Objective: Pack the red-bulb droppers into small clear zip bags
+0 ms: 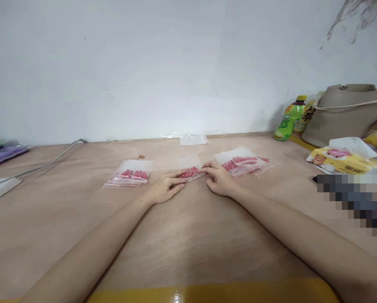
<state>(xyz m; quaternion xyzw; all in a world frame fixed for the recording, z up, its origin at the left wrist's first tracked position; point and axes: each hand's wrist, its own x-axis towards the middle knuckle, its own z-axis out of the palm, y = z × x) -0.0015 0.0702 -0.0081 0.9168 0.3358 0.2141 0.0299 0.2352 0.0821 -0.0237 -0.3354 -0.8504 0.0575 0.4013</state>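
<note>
Between my two hands lies a small see-through plastic bag with several red, capsule-like pieces in it. My left hand rests flat at the bag's left side, its fingers stretched out over the red pieces. From the right, my right hand touches the bag with slightly bent fingers, thumb apart. Neither hand is closed around anything. To the left is a stack of similar filled bags. More filled bags lie in an overlapping pile behind my right hand, which hides part of them.
A flat white-looking bag lies by the wall. At right stand a green bottle, a beige handbag and a yellow tissue pack, near a blurred-out dark object. A grey cable crosses the table's left side.
</note>
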